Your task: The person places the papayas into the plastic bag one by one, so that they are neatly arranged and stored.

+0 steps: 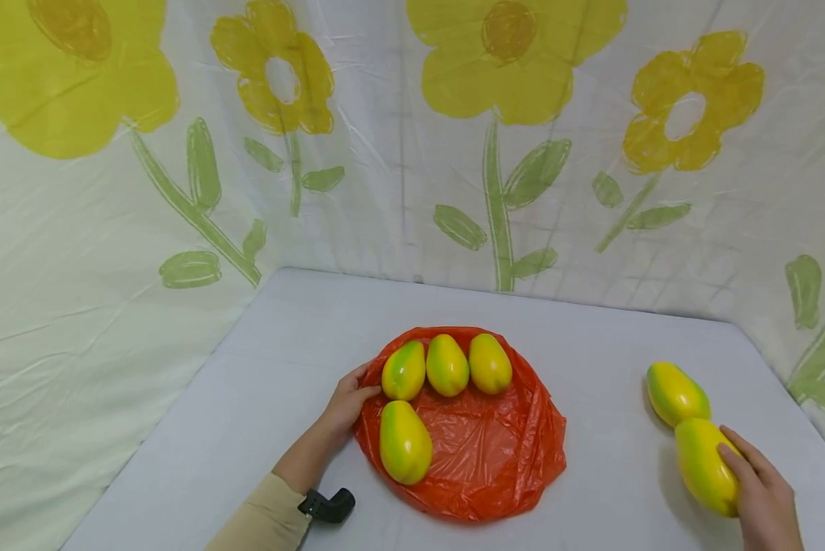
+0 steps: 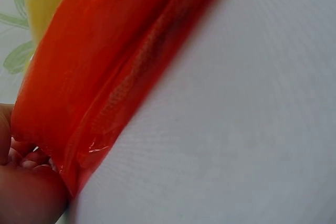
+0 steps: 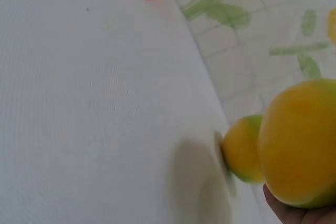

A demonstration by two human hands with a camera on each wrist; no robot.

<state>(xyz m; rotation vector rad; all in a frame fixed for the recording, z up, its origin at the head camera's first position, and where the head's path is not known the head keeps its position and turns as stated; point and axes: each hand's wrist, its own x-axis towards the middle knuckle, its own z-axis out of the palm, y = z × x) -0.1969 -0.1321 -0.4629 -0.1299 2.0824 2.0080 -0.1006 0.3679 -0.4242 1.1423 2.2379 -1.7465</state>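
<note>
A red plastic bag (image 1: 481, 467) is spread on the table, its rim folded round. Four would be too exact, so: several yellow-green papayas lie in it, three in a row at the back and a papaya (image 1: 405, 444) at the front left. My left hand (image 1: 346, 399) pinches the bag's left edge; in the left wrist view its fingers curl at the red plastic (image 2: 79, 77). At the right, my right hand (image 1: 764, 482) grips a papaya (image 1: 705, 463), which in the right wrist view hangs above its shadow. Just behind it another papaya (image 1: 674, 394) rests on the table.
The white table (image 1: 605, 367) meets a flower-printed curtain (image 1: 385, 191) at the back and sides. A black band with a curved piece (image 1: 326, 505) sits on my left wrist, over a beige sleeve (image 1: 261, 516).
</note>
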